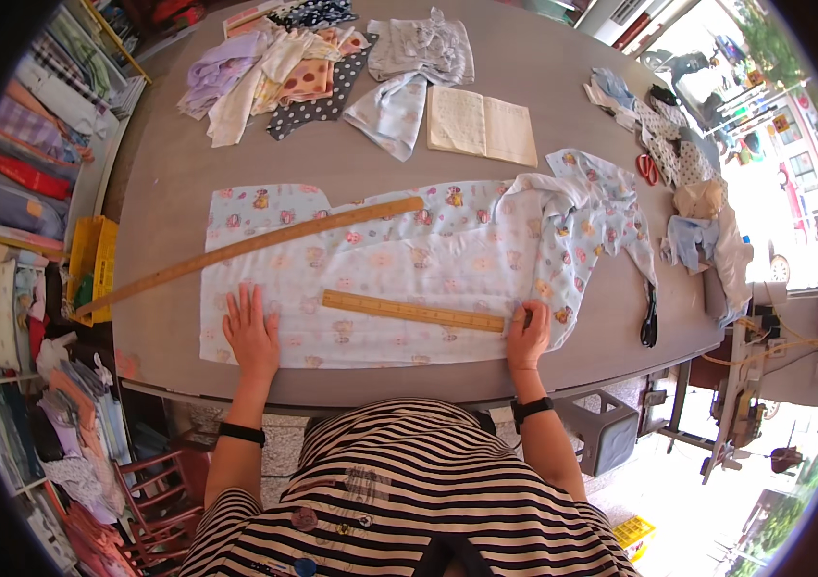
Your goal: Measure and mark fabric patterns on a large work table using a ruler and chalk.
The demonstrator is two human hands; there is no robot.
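Observation:
A pale blue cartoon-print fabric (394, 278) lies across the table, paler side up over most of its length and bunched at the right. My left hand (252, 333) rests flat on its lower left part, fingers spread. At its lower right, my right hand (529, 333) has curled fingers pinching the cloth beside the end of a short wooden ruler (412, 311). A long wooden yardstick (257, 239) slants over the upper left of the fabric and juts past the table's left edge. Beyond the fabric's right end lie black-handled scissors (649, 321), their blades hidden under cloth.
An open notebook (482, 128) with handwriting lies at the back, beside piled fabric pieces (286, 72) and folded grey cloth (420, 50). Red-handled scissors (646, 169) and scraps (697, 195) line the right side. A yellow crate (92, 263) stands left, a grey stool (600, 433) below right.

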